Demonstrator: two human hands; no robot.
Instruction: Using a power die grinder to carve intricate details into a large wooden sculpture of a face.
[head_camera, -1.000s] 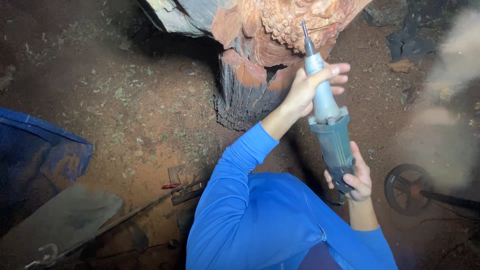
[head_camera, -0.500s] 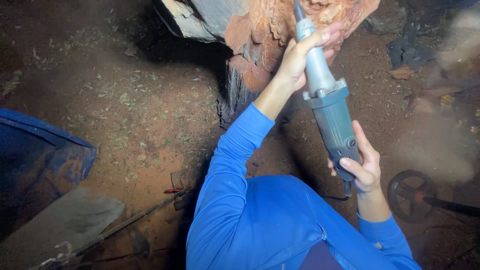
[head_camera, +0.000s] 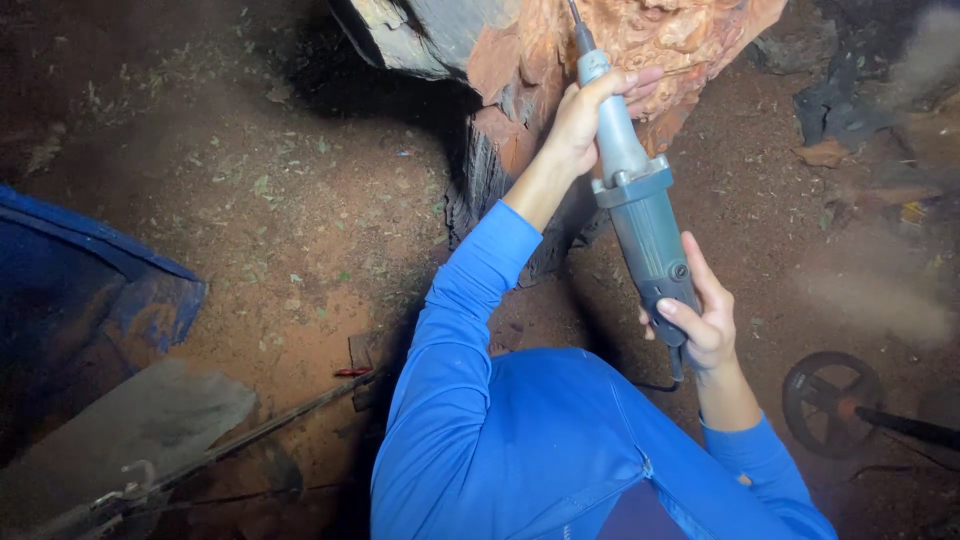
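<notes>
A long grey-blue die grinder (head_camera: 645, 225) with a silver neck points up and to the left. Its thin bit touches a reddish, rough-carved wood stump (head_camera: 690, 40) at the top of the view. My left hand (head_camera: 585, 115) wraps around the silver neck close to the bit, fingers against the wood. My right hand (head_camera: 705, 320) grips the rear end of the grinder's body, where a dark cord leaves it. Both arms are in bright blue sleeves (head_camera: 450, 340).
Red-brown dirt ground lies all around. A blue tarp-like sheet (head_camera: 80, 290) is at the left, with a grey slab (head_camera: 130, 420) and a thin metal rod (head_camera: 270, 425) below it. A small dark wheel (head_camera: 830, 400) sits at the lower right. Dust drifts at the right.
The grinder and both hands have shifted up and slightly left against the stump. My right hand has slid lower on the rear of the tool.
</notes>
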